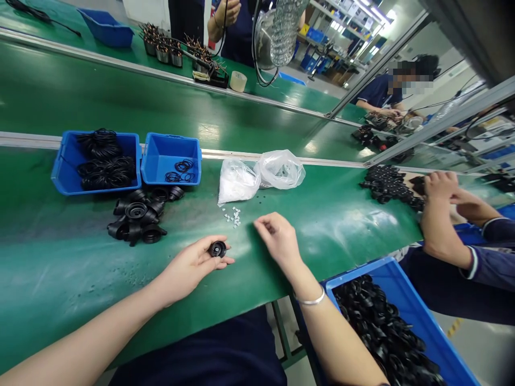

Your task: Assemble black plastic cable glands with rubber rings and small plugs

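Observation:
My left hand (193, 265) holds a round black plastic cap (218, 249), its hollow side turned up, above the green bench. To the right, my right hand (277, 236) has thumb and fingertips pinched together over the bench; whatever may be between them is too small to make out. Small white pieces (234, 217) lie scattered just left of those fingertips. Behind them stand a clear bag of white pieces (238, 179) and an open clear bag (281, 169) with small dark bits. A pile of black plastic parts (139, 214) sits left of my left hand.
One blue bin (56, 177) contains bundled black cords or rings; another blue bin (172, 147) has a few black rings. A large blue crate (438, 338) of black parts is low at right. A co-worker's hands (442, 187) work beside black parts (388, 185).

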Demonstrator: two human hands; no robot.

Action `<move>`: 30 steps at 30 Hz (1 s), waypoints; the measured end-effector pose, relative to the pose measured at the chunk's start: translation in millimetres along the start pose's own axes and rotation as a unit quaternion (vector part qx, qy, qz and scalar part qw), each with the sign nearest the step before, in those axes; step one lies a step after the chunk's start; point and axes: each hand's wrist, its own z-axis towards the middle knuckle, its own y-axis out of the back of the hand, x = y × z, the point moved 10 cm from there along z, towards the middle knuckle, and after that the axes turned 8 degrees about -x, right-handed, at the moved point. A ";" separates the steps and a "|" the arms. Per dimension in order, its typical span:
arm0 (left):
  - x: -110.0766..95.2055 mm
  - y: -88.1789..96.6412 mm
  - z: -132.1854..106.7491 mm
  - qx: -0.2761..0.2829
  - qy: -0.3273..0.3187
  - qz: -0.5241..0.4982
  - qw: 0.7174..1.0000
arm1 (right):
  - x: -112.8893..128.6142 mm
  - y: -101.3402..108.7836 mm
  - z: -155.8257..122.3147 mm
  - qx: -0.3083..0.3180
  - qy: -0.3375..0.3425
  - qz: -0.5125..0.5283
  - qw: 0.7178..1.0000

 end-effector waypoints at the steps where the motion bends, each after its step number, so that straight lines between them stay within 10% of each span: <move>1: 0.8 0.2 0.8 0.002 -0.004 -0.003 1.000 | 18.0 -7.6 -7.4 0.021 0.015 0.042 0.999; 6: 2.0 3.3 3.4 -0.005 -0.017 0.006 1.000 | 76.0 -40.0 -32.9 0.083 0.059 0.148 0.984; 30: -8.5 9.4 -0.1 -0.032 -0.054 0.156 0.986 | 90.1 -48.6 -64.4 0.150 0.181 0.018 0.972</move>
